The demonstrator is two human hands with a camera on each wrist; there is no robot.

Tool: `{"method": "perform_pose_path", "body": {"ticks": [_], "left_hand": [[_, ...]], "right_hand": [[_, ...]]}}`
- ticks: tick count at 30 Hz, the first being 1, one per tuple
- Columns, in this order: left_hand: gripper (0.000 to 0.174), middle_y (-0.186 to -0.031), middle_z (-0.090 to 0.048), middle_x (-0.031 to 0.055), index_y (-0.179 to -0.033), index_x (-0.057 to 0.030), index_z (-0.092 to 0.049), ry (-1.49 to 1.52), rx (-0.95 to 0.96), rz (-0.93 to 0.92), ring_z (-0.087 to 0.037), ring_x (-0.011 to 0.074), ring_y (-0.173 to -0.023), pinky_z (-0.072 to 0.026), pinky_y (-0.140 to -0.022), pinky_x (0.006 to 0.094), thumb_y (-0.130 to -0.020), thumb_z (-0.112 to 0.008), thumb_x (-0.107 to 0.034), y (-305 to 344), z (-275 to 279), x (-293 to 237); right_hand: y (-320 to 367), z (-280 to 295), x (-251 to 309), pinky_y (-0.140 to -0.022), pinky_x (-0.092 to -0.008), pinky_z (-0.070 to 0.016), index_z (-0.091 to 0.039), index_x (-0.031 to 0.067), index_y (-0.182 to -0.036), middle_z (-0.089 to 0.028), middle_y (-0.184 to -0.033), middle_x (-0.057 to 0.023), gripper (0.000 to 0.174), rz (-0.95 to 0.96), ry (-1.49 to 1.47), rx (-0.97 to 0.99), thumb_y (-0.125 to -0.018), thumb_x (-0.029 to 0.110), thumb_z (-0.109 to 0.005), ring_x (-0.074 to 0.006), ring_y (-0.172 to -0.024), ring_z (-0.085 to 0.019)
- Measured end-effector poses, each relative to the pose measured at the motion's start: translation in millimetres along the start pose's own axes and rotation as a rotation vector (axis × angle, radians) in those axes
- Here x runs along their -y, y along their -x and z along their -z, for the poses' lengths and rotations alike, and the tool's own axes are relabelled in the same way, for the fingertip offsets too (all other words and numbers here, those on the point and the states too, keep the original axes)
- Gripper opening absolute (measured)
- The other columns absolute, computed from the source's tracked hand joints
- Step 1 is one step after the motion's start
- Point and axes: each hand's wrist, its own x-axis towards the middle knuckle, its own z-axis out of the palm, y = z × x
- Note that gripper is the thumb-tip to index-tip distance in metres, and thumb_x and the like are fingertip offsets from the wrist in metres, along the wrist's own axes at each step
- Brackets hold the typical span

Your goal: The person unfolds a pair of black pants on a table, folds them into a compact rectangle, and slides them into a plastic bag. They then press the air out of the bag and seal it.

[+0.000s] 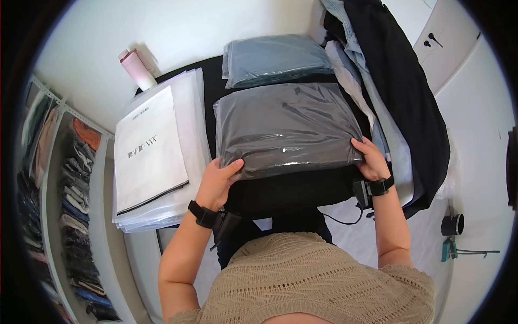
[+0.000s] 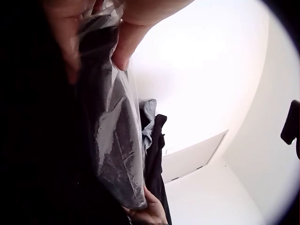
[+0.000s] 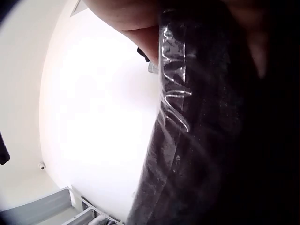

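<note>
A dark folded garment in a clear plastic bag (image 1: 286, 127) lies near the front of the black-covered table (image 1: 286, 193). My left hand (image 1: 218, 181) grips its near left corner, thumb on top. At the near right corner my right hand (image 1: 371, 159) holds it the same way. Seen from the left wrist, the bagged garment (image 2: 117, 136) runs between thumb and fingers, with the right hand (image 2: 151, 210) at its far end. The right wrist view has the shiny plastic edge (image 3: 176, 89) under the thumb; the fingers are mostly in shadow.
Behind lies a blue-grey bagged garment (image 1: 278, 58). On the left are clear plastic bags (image 1: 197, 116) under a white printed bag (image 1: 151, 154), with a pink bottle (image 1: 137, 69) behind. Jeans and dark clothes (image 1: 396, 92) drape along the right side. Shelves (image 1: 102, 189) of folded clothes stand at far left.
</note>
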Motion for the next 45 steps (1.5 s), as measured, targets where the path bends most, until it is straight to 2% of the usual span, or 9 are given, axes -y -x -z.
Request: {"method": "perform_pose_path", "body": {"ticks": [5, 12, 21, 23, 27, 33, 39, 42, 45], "left_hand": [[0.028, -0.081, -0.059, 0.0013, -0.100, -0.0001, -0.055, -0.134, -0.190, 0.034, -0.057, 0.0090, -0.067, -0.0485, -0.061, 0.0195, -0.082, -0.073, -0.013, -0.6, -0.9, -6.0], [0.036, -0.086, -0.061, 0.0076, -0.101, 0.0005, -0.054, -0.342, -0.168, 0.086, -0.059, 0.0121, -0.063, -0.0516, -0.062, 0.0217, -0.081, -0.075, -0.022, -5.0, 7.1, -6.8], [0.039, -0.107, -0.062, 0.0094, -0.117, 0.0001, -0.051, -0.050, 0.007, 0.179, -0.065, 0.0191, -0.087, -0.0539, -0.074, 0.0273, -0.090, -0.063, -0.026, 7.7, 3.2, -21.0], [0.038, -0.113, -0.061, 0.0094, -0.124, -0.0017, -0.048, -0.150, -0.026, 0.098, -0.064, 0.0182, -0.090, -0.0545, -0.071, 0.0257, -0.093, -0.059, -0.020, 7.6, 2.1, -19.0], [0.036, -0.109, -0.060, 0.0102, -0.122, 0.0014, -0.045, -0.109, -0.047, -0.113, -0.063, 0.0180, -0.094, -0.0544, -0.073, 0.0253, -0.091, -0.059, -0.011, 26.1, -19.2, -32.6], [0.035, -0.114, -0.059, 0.0088, -0.124, -0.0013, -0.045, -0.095, -0.054, -0.350, -0.061, 0.0169, -0.099, -0.0545, -0.079, 0.0297, -0.091, -0.057, -0.008, 30.0, -56.9, -89.3], [0.029, -0.110, -0.060, 0.0055, -0.119, -0.0043, -0.049, -0.084, -0.023, -0.567, -0.059, 0.0142, -0.095, -0.0514, -0.080, 0.0291, -0.091, -0.058, -0.006, -72.1, -62.8, -138.7], [0.026, -0.105, -0.061, 0.0051, -0.114, -0.0049, -0.049, -0.062, 0.026, -0.477, -0.061, 0.0151, -0.089, -0.0515, -0.076, 0.0277, -0.090, -0.059, -0.005, -156.6, -43.8, -133.0], [0.036, -0.110, -0.060, 0.0068, -0.121, -0.0068, -0.044, -0.112, -0.053, -0.248, -0.061, 0.0194, -0.089, -0.0555, -0.072, 0.0332, -0.089, -0.060, -0.005, -227.0, -20.3, -100.7]], "right_hand": [[13.6, -8.6, 4.0, -0.087, -0.0348, -0.0517, -0.050, -0.0001, -0.123, -0.063, -0.112, -0.0096, 0.035, -0.051, 0.044, 0.052, -0.092, 0.011, -0.059, -0.0203, -0.100, -0.063], [-2.7, 14.3, -19.1, -0.084, -0.0335, -0.0532, -0.056, -0.0002, -0.113, -0.066, -0.104, -0.0109, 0.026, -0.073, -0.087, -0.026, -0.092, 0.015, -0.059, -0.0200, -0.092, -0.066], [31.3, -34.2, 10.8, -0.069, -0.0321, -0.0540, -0.050, 0.0040, -0.118, -0.063, -0.101, -0.0073, 0.034, -0.041, -0.063, -0.006, -0.086, 0.003, -0.060, -0.0173, -0.085, -0.065], [36.2, -35.2, 13.8, -0.068, -0.0332, -0.0541, -0.048, 0.0031, -0.122, -0.062, -0.104, -0.0076, 0.038, 0.007, -0.006, 0.022, -0.085, 0.001, -0.058, -0.0172, -0.085, -0.065], [45.0, -48.3, 36.7, -0.089, -0.0331, -0.0491, -0.040, -0.0002, -0.133, -0.057, -0.120, -0.0123, 0.054, 0.132, 0.017, -0.034, -0.081, -0.006, -0.057, -0.0221, -0.107, -0.058], [25.6, -77.3, 89.8, -0.090, -0.0329, -0.0485, -0.044, 0.0008, -0.131, -0.059, -0.117, -0.0090, 0.052, 0.425, -0.028, 0.088, -0.081, -0.008, -0.057, -0.0196, -0.104, -0.059], [-104.5, -86.9, 123.7, -0.086, -0.0338, -0.0491, -0.048, 0.0035, -0.126, -0.060, -0.114, -0.0078, 0.042, 0.410, -0.222, 0.242, -0.085, -0.001, -0.058, -0.0196, -0.103, -0.060], [-191.1, -76.2, 96.2, -0.092, -0.0394, -0.0454, -0.050, 0.0044, -0.122, -0.058, -0.117, -0.0090, 0.035, 0.350, -0.576, 0.301, -0.088, 0.010, -0.059, -0.0229, -0.109, -0.056], [-241.9, -47.9, 44.1, -0.088, -0.0378, -0.0446, -0.040, 0.0037, -0.131, -0.056, -0.118, -0.0090, 0.050, 0.218, -0.377, 0.068, -0.088, 0.016, -0.062, -0.0224, -0.105, -0.054]]}}
